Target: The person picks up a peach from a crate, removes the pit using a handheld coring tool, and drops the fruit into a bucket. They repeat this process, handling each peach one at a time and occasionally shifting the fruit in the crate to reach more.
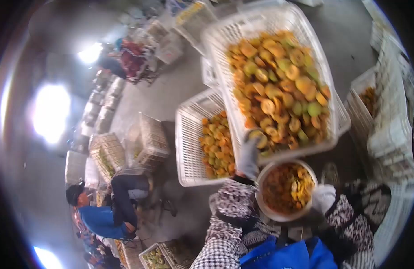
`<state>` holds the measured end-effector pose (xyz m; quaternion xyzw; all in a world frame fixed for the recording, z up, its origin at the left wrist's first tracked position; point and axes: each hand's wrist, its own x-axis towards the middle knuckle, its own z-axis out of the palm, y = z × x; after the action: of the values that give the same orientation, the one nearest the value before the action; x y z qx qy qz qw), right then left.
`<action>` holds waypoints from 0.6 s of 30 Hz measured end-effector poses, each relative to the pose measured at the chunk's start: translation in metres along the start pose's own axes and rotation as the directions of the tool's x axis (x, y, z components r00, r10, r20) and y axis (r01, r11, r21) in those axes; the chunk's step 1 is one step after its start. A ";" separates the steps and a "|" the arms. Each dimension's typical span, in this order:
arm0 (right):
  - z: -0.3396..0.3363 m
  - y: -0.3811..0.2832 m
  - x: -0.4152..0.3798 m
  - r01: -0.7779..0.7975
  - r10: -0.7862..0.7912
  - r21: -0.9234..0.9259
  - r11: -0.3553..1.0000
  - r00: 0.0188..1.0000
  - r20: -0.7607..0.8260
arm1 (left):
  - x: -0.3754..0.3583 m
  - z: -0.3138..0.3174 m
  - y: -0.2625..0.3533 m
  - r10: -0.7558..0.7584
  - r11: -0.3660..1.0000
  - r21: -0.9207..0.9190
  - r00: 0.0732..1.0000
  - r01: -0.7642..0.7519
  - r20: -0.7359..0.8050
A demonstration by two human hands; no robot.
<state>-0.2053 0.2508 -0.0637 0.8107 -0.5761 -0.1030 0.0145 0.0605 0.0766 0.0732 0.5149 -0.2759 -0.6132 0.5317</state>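
Note:
My left hand, in a grey-white glove, is at the near left corner of a white plastic crate. Its fingers close on a halved yellow-green fruit. Many halved orange and green fruits, which look like apricots or plums, fill this crate. Below it stands a round white bucket with orange-brown pieces and yellow fruit pieces inside. My right hand, also gloved, is curled at the bucket's right rim; what its fingers hold is hidden.
A second white crate of fruit stands to the left, lower than the first. Stacked crates rise on the right. A seated person in blue works at the left, with more crates nearby. Another person is farther back.

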 end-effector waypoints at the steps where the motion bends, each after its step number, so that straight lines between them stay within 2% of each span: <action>1: -0.097 0.011 0.007 0.137 -0.091 0.512 0.848 0.989 -0.114 | -0.024 0.002 0.019 -0.066 0.987 -0.144 0.994 0.078 0.089; 2: -0.072 0.001 0.008 0.102 -0.086 0.328 0.939 0.994 -0.063 | -0.021 -0.008 0.016 -0.119 0.962 -0.220 0.975 0.160 0.189; 3: -0.101 0.001 0.013 0.147 -0.088 0.485 0.862 0.986 -0.142 | -0.037 0.006 0.030 -0.069 0.958 -0.258 0.975 0.124 0.211; 4: -0.112 0.002 0.021 0.059 -0.085 0.651 0.757 0.996 0.008 | -0.034 0.009 0.026 -0.062 0.924 -0.358 0.977 0.133 0.202; 5: -0.145 -0.003 0.032 -0.125 0.060 0.825 0.552 0.992 0.110 | -0.037 0.011 0.030 -0.045 0.866 -0.469 0.960 0.176 0.276; 6: -0.183 -0.002 0.041 -0.227 0.016 0.840 0.493 0.967 0.252 | -0.042 0.013 0.032 -0.032 0.874 -0.460 0.963 0.156 0.266; 7: -0.181 -0.005 0.046 0.018 -0.035 0.894 0.448 0.999 -0.003 | -0.046 0.015 0.032 -0.015 0.884 -0.448 0.967 0.132 0.256; 8: -0.199 -0.008 0.051 0.129 0.014 0.899 0.419 0.989 -0.149 | -0.050 0.019 0.034 -0.042 0.875 -0.458 0.967 0.158 0.253; 9: -0.202 -0.009 0.055 0.213 0.005 0.866 0.453 0.970 -0.242 | -0.051 0.022 0.033 -0.066 0.866 -0.467 0.966 0.179 0.248; 11: -0.205 -0.020 0.066 0.112 0.150 0.899 0.422 0.970 -0.192 | -0.050 0.021 0.028 -0.071 0.893 -0.411 0.961 0.181 0.267; 14: -0.203 -0.032 0.081 0.131 0.184 0.880 0.456 0.954 -0.237 | -0.051 0.019 0.025 -0.024 0.916 -0.371 0.943 0.154 0.332; 15: -0.203 -0.032 0.085 0.125 0.181 0.881 0.455 0.957 -0.229 | -0.053 0.021 0.027 -0.030 0.914 -0.373 0.944 0.159 0.329; 17: -0.203 -0.034 0.091 0.099 0.091 0.831 0.547 0.980 -0.177 | -0.059 0.023 0.032 -0.110 0.941 -0.292 0.971 0.171 0.215; 18: -0.204 -0.036 0.092 0.131 0.103 0.805 0.578 0.967 -0.231 | -0.060 0.023 0.032 -0.111 0.940 -0.295 0.972 0.171 0.209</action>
<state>-0.1052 0.1569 0.1166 0.7370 -0.5456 0.2772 -0.2868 0.0452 0.1192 0.1296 0.3828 -0.1876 -0.7316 0.5321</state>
